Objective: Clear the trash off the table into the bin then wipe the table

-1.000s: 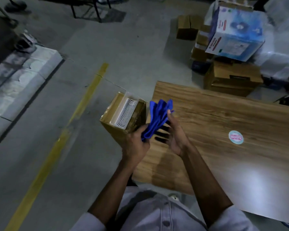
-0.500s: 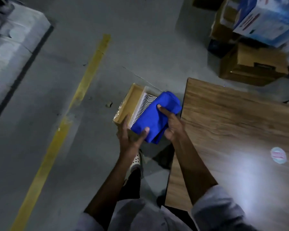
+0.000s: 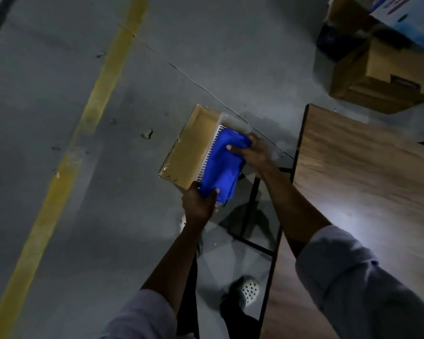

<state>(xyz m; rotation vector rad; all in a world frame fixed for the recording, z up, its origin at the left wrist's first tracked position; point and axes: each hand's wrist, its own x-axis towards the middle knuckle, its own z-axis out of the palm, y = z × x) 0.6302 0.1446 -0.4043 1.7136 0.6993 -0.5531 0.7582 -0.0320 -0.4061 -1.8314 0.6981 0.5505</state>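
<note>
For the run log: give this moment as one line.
left hand: grips blue cloth | right hand: grips blue cloth | blue cloth: over open cardboard box on floor, beside table

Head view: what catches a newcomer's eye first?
The bright blue cloth at centre, gripped at its ends by the left hand and right hand, over an open cardboard box. Next, the yellow line running down the grey floor at left and the wooden table at right.
</note>
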